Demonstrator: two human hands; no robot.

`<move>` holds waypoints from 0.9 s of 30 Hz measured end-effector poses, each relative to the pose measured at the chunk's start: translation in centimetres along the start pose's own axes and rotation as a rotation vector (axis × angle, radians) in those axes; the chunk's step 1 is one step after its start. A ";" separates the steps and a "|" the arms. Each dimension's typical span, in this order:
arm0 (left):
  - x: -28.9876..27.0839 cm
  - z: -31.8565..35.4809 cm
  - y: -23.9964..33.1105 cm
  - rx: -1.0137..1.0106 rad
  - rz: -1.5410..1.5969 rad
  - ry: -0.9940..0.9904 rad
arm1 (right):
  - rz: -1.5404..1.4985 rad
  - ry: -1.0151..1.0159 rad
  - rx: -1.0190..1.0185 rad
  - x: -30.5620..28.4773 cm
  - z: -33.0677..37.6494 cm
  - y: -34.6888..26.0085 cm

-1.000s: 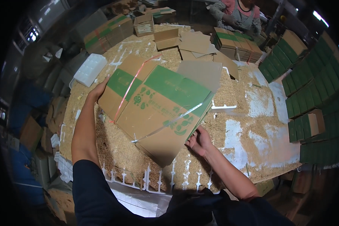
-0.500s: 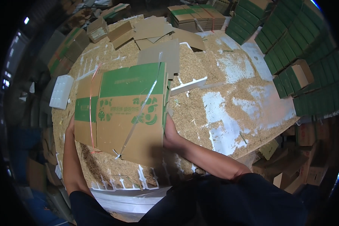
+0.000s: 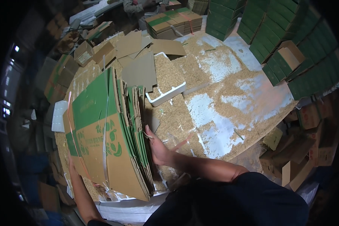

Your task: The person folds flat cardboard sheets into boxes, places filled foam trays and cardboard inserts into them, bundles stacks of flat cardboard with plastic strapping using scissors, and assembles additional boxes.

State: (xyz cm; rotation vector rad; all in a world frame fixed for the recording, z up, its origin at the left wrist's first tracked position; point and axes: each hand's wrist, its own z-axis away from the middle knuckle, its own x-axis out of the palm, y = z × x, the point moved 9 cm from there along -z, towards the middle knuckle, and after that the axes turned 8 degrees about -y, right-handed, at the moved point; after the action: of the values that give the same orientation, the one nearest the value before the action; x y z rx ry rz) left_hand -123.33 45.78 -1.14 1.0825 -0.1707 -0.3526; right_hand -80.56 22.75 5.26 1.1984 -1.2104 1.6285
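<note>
— Cartons first: where does the bundle of flattened cartons (image 3: 109,139) stand?

— Left of centre in the frame, tipped up on its lower edge at the near rim of the worktop (image 3: 229,113), the brown-and-green printed face turned to the left and the layered edges fanned toward the middle. Pale and orange straps (image 3: 73,132) cross that face and look unbroken, so the bundle seems unopened.

— And the hands?

— The right hand (image 3: 157,147) lies flat against the stack's inner side, fingers spread upward; its grip is an open press, not a pinch. The left hand (image 3: 70,161) reaches up at the bundle's outer lower corner; its fingers are hidden behind the cardboard, so whether that grip is curled or spread cannot be told.

— How far along does the work look?

— Early, as a judgement: raised and steadied, nothing separated from it.

— Room to move?

— Right of the bundle the worktop is littered with pale sawdust-like chaff but has no tall things. A white foam tray (image 3: 165,90) sits just beyond the stack's top, loose cardboard sheets (image 3: 139,56) behind it. Green boxes (image 3: 290,49) wall the upper right. The near rim is right beneath the bundle.
</note>
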 end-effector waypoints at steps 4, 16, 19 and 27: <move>0.5 3.7 0.5 0.021 -0.002 0.043 | -0.008 0.018 0.044 -0.9 1.9 0.6; 6.9 11.8 0.8 0.081 -0.018 0.124 | 0.072 0.171 -0.012 -4.4 9.6 -3.6; 9.3 14.0 2.1 0.111 -0.045 0.150 | 0.006 0.098 -0.102 -3.2 11.8 -7.1; 22.4 15.3 9.1 0.199 -0.163 0.120 | 0.062 0.000 -0.211 -8.3 19.7 -16.6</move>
State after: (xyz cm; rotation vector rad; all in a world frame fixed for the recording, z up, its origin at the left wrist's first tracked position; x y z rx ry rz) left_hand -105.41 28.75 13.20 1.3147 -0.0108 -0.4218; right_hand -58.18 7.59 3.53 1.0376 -1.3945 1.5016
